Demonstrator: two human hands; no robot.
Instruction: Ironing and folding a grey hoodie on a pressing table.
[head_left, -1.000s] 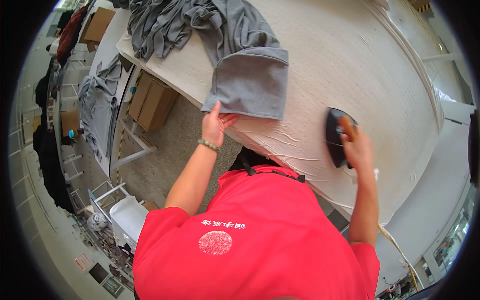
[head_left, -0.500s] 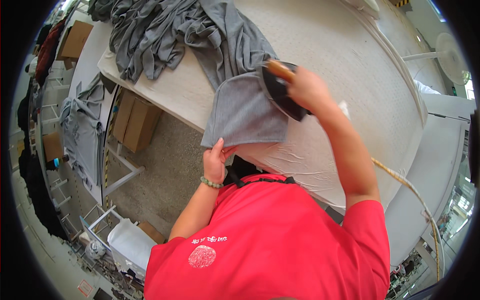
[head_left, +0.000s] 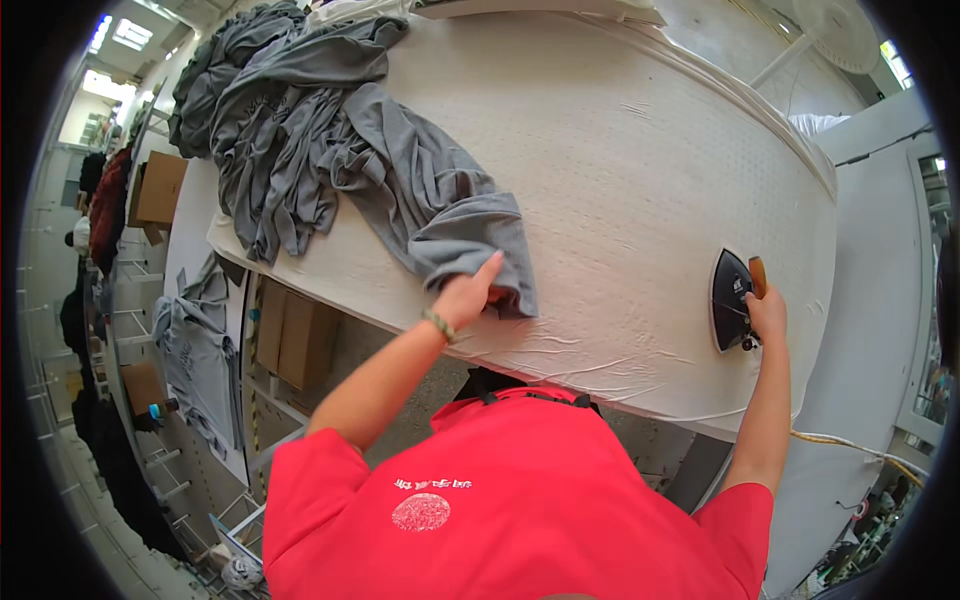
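Note:
My right hand [head_left: 768, 314] grips the brown handle of a black iron [head_left: 732, 298] at the right side of the padded table; whether the iron rests on the cover or hangs just above it I cannot tell. My left hand [head_left: 468, 296] is closed on the end of a grey garment [head_left: 490, 228] near the table's front edge, thumb on top and fingers partly hidden by the cloth. That end is bunched and folded, and the fabric runs back into a crumpled grey heap [head_left: 285, 130] at the far left.
The table's pale cover [head_left: 620, 230] wrinkles along the front edge. A yellowish cord [head_left: 850, 445] trails off to the right. Left of the table stand cardboard boxes [head_left: 295, 335] and a lower surface with light grey garments [head_left: 200, 345]. A white fan [head_left: 838, 35] stands at the far right.
The iron has moved off the grey cloth to the right with my right hand. My left hand has moved forward, and the cloth end that lay flat is now folded and bunched.

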